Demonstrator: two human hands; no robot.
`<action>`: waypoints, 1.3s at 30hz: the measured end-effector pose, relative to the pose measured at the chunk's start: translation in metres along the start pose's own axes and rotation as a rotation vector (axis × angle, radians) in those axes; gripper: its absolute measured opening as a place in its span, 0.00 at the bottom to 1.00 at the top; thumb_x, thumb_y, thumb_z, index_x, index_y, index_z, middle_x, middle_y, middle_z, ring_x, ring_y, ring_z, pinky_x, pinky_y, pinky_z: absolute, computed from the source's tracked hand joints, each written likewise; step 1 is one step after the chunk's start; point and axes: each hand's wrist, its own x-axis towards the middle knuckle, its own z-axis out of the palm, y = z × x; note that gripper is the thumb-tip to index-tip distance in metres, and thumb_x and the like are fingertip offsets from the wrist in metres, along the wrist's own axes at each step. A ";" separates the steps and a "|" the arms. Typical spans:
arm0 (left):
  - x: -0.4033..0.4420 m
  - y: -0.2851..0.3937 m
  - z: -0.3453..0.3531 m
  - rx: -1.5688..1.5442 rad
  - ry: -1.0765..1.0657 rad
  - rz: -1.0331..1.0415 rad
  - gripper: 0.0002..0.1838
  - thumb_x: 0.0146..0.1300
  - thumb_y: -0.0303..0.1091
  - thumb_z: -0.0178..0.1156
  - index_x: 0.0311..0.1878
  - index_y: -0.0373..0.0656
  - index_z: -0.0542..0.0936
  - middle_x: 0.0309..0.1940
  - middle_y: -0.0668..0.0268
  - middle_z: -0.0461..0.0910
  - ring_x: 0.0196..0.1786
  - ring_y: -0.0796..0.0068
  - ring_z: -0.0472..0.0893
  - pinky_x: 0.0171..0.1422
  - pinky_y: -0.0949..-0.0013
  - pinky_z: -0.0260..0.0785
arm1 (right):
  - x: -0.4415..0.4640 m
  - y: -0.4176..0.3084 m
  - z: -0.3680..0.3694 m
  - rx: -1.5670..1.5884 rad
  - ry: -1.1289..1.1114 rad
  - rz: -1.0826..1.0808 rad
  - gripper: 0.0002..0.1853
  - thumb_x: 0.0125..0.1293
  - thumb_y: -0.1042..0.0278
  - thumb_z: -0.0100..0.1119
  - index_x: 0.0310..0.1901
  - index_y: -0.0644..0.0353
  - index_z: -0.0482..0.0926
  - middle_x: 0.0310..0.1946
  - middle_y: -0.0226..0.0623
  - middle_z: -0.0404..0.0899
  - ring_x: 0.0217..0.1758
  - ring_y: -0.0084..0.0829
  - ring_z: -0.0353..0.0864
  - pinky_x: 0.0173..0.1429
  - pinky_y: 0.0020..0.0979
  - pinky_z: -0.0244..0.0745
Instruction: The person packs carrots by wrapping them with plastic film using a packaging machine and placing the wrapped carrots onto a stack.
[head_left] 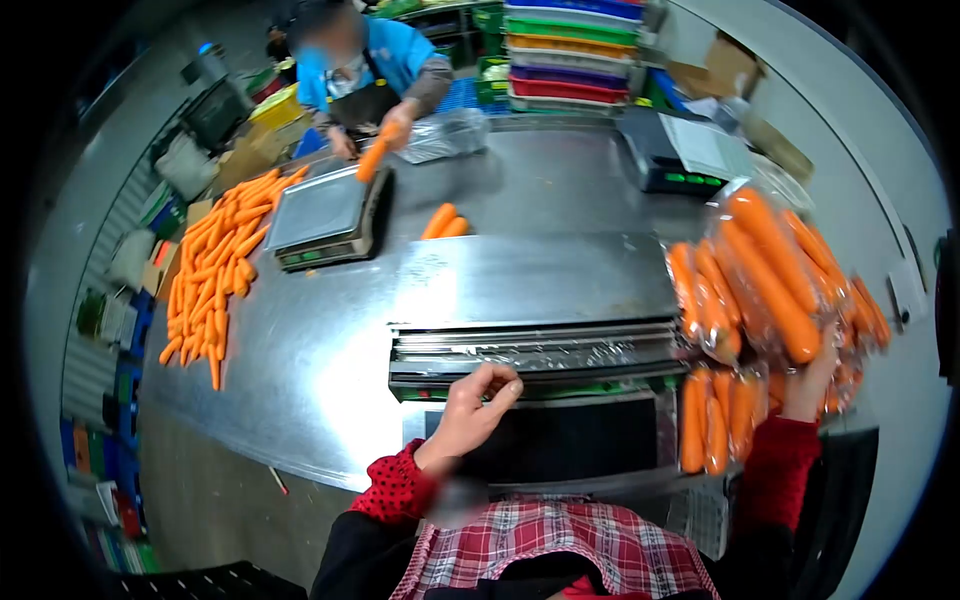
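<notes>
My right hand [815, 375] grips the lower end of a clear plastic bag of carrots [765, 265], tilted above the other bags at the right of the table. My left hand [472, 408] is closed, its fingers curled and the thumb beside them; I see nothing in it. It hovers at the front edge of a film wrapping machine [535, 350], where crinkled clear film lies along the slot. In front of that slot is a black plate [560, 440]. More bagged carrots [718, 420] lie just left of my right hand, by the machine's right end.
Across the metal table [300, 400], a co-worker's hand [400, 122] holds carrots over a scale [325, 215]. Loose carrots [215, 265] are heaped at the left, and a couple of carrots [445, 222] lie behind the machine. A second scale [660, 150] and stacked trays [570, 60] stand farther back.
</notes>
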 end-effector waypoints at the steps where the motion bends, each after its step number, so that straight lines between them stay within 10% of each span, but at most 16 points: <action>1: 0.006 -0.005 -0.016 0.046 0.074 0.019 0.07 0.66 0.31 0.59 0.41 0.36 0.78 0.32 0.67 0.81 0.35 0.80 0.78 0.42 0.74 0.71 | 0.022 0.006 -0.004 0.044 0.004 -0.041 0.24 0.74 0.51 0.49 0.58 0.66 0.73 0.50 0.39 0.79 0.49 0.32 0.81 0.51 0.32 0.77; 8: 0.114 -0.065 -0.163 0.650 0.488 0.142 0.17 0.56 0.38 0.67 0.43 0.37 0.78 0.35 0.57 0.81 0.40 0.60 0.81 0.43 0.63 0.73 | 0.061 0.036 -0.049 -1.101 -0.005 -0.356 0.24 0.66 0.54 0.61 0.49 0.71 0.77 0.42 0.40 0.81 0.46 0.29 0.77 0.55 0.31 0.70; 14: 0.259 -0.160 -0.224 0.910 0.255 -0.344 0.48 0.49 0.62 0.66 0.64 0.32 0.67 0.60 0.45 0.71 0.63 0.53 0.72 0.64 0.61 0.66 | 0.034 0.029 -0.064 -1.127 0.068 -0.348 0.23 0.70 0.66 0.56 0.63 0.68 0.67 0.62 0.44 0.70 0.62 0.33 0.70 0.66 0.34 0.65; 18: 0.307 -0.195 -0.216 0.895 -0.026 -0.456 0.60 0.41 0.64 0.71 0.70 0.30 0.59 0.62 0.42 0.69 0.65 0.50 0.71 0.68 0.60 0.65 | -0.008 0.014 0.000 -1.359 0.200 -0.804 0.21 0.72 0.70 0.51 0.64 0.67 0.66 0.66 0.46 0.67 0.69 0.39 0.65 0.72 0.39 0.58; 29: 0.316 -0.201 -0.212 0.909 0.077 -0.443 0.41 0.35 0.47 0.74 0.55 0.36 0.74 0.42 0.53 0.82 0.47 0.58 0.83 0.52 0.62 0.74 | -0.041 0.043 0.083 -1.277 -0.198 -0.856 0.22 0.65 0.79 0.52 0.61 0.68 0.67 0.67 0.51 0.62 0.72 0.46 0.60 0.75 0.43 0.54; 36: 0.284 -0.041 -0.223 0.807 0.001 -0.304 0.47 0.32 0.42 0.70 0.62 0.33 0.70 0.38 0.53 0.83 0.41 0.54 0.83 0.49 0.64 0.75 | -0.037 0.070 0.119 -1.137 -0.450 -0.672 0.22 0.54 0.82 0.60 0.53 0.68 0.73 0.58 0.50 0.72 0.64 0.48 0.71 0.68 0.43 0.64; 39: 0.252 0.000 -0.161 1.042 -0.267 0.182 0.45 0.32 0.42 0.71 0.59 0.36 0.71 0.45 0.50 0.80 0.46 0.51 0.81 0.52 0.60 0.74 | -0.024 0.096 0.190 -0.882 -0.653 -0.722 0.24 0.53 0.78 0.64 0.54 0.68 0.74 0.55 0.49 0.75 0.62 0.46 0.72 0.67 0.39 0.65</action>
